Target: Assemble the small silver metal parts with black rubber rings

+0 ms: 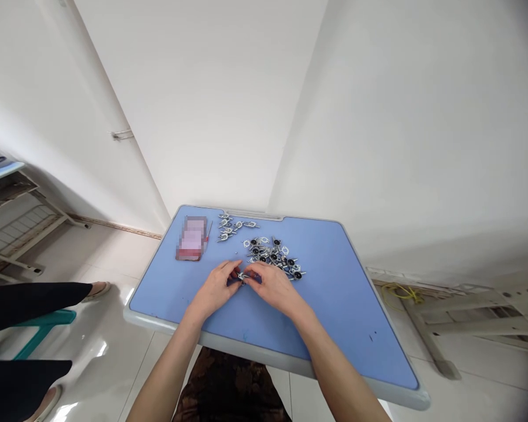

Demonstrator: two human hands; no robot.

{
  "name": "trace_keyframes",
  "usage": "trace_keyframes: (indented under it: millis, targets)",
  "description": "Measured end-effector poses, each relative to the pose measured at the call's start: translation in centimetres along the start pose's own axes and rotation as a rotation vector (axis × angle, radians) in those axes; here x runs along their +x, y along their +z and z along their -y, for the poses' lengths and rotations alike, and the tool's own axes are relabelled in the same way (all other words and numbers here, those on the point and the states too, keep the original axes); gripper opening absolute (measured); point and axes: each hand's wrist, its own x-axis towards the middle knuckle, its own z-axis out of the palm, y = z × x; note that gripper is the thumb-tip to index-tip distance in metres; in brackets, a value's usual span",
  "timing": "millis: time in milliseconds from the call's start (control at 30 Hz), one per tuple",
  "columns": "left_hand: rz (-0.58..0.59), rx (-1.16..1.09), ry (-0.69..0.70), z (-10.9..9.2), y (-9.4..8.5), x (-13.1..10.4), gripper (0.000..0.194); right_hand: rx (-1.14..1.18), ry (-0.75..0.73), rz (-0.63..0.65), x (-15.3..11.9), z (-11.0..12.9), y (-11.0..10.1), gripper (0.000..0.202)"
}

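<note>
My left hand [220, 284] and my right hand [273, 285] meet over the middle of the blue table, fingers closed in a pinch. Between their fingertips is a small silvery metal part [243, 276], partly hidden, so its exact kind is unclear. Just beyond my right hand lies a loose pile of metal parts with black round discs [273, 257], mixed with flat oval metal plates [264, 240]. Farther back on the left, a smaller group of similar metal pieces [226, 231] lies apart from the pile.
A phone-like rectangle [192, 237], blurred out, lies at the table's left with a thin red-handled tool [208, 232] beside it. White walls stand behind the blue table [334, 328]. At left, another person's legs [30, 305] are near a green stool [44, 328].
</note>
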Motion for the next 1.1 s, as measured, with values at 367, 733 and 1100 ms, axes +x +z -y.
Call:
trace_keyframes:
  millis: [367,733,1100]
  targets:
    - [-0.012,0.065,0.005,0.08,0.17,0.15,0.038,-0.273,-0.023,0.004,-0.11,-0.34,0.13,0.018]
    - [-0.037,0.105,-0.017,0.04,0.26,0.24,0.026,-0.348,-0.031,0.043,-0.04,-0.13,0.43,0.022]
    - [-0.037,0.077,0.055,0.25,0.1,0.22,0.022,-0.336,-0.057,0.054,0.09,-0.57,0.44,0.021]
